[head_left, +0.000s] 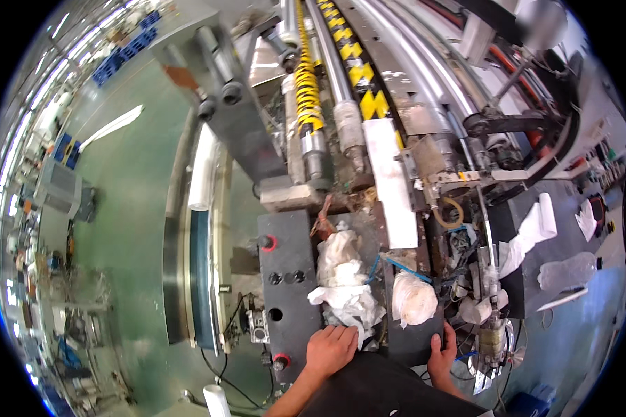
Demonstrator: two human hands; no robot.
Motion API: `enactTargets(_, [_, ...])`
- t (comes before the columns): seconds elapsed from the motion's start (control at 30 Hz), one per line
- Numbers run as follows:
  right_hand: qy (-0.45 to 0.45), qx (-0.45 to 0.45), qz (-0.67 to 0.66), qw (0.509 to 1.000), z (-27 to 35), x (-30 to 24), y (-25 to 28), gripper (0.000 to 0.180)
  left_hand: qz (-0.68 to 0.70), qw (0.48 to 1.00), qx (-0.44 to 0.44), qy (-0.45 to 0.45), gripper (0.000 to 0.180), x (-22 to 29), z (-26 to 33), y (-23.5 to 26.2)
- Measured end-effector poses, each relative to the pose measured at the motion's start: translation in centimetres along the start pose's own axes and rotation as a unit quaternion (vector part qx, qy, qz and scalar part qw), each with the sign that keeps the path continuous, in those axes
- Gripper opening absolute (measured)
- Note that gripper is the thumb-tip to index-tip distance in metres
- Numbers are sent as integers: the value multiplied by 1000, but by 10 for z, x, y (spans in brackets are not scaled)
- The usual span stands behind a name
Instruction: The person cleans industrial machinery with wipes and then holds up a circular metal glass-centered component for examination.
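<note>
While half-curled, hands (332,349) at machine (285,247)

No lettering or numbers legible; yellow-black hazard stripes (373,102) on roller (314,146) and neighbouring long bar (342,35).

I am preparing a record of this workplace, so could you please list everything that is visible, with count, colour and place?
Striped bars: two, yellow and black, upper middle
Metal rollers: several, silver, right of the striped bars
Flat strip: one, white, centre
Ring: one, yellowish, right of the strip
Button panel: one, dark grey, lower centre
Red-ringed buttons: two, red and black, on the panel
Crumpled heap: one, white, right of the panel
Round bundle: one, off-white, right of the heap
Crates: several, blue, upper left
Floor: one, green, left
Distant small items: uncountable, too small
Left hand: one, bare, at the heap's lower end
Right hand: one, bare, lower right of the bundle
</note>
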State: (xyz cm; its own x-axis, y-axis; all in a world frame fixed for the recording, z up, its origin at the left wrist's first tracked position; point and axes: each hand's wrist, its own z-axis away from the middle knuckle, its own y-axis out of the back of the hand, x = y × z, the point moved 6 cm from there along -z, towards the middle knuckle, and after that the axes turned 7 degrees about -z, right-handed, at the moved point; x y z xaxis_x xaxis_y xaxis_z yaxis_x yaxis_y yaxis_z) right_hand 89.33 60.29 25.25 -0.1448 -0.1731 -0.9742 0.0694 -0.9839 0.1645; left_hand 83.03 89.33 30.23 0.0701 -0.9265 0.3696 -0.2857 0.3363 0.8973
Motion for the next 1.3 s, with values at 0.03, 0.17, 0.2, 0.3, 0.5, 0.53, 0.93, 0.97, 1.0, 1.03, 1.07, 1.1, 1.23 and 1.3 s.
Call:
enactTargets(0.03, [-3,7,-5,1000,1,7,2,49,1,1000,-5,2,7,-1,1,-1])
enactTargets(0.17, [-5,22,-33,999,3,23,7,46,-7,1000,-3,-1,7,-1,2,-3])
enactTargets(0.2, [0,19,-39,999,4,19,6,44,-6,1000,-3,-2,7,-2,5,-5])
enactTargets(0.3, [2,9,-39,999,2,19,6,43,-3,1000,-5,6,8,-4,8,-5])
enactTargets(0.5, [-2,-8,-37,999,-1,23,9,45,-10,1000,-7,17,8,-3,10,-7])
enactTargets(0.53, [-2,-6,-36,999,-1,24,10,46,-11,1000,-7,18,8,-3,10,-7])
enactTargets(0.93, [6,-6,-17,1000,-1,19,7,44,-7,1000,-20,15,9,2,4,-1])
enactTargets(0.97, [8,-8,-17,1000,0,17,6,44,-7,1000,-24,16,10,2,4,-2])
enactTargets(1.0, [-2,-7,-25,1000,0,16,5,44,-7,999,-27,18,10,1,4,-2])
enactTargets(1.03, [-11,-6,-33,999,0,15,4,44,-7,999,-29,20,10,1,4,-3])
enactTargets(1.07, [-21,-5,-41,999,0,15,4,44,-8,999,-31,19,10,2,4,-3])
enactTargets(1.1, [-17,-4,-37,999,0,16,5,44,-10,999,-33,17,10,2,3,-4])
enactTargets(1.23, [-9,0,-30,1000,0,17,6,44,-24,999,-28,12,8,1,5,-6])
enactTargets(1.3, [-8,-2,-33,999,-1,17,5,45,-21,999,-21,12,7,0,4,-6])
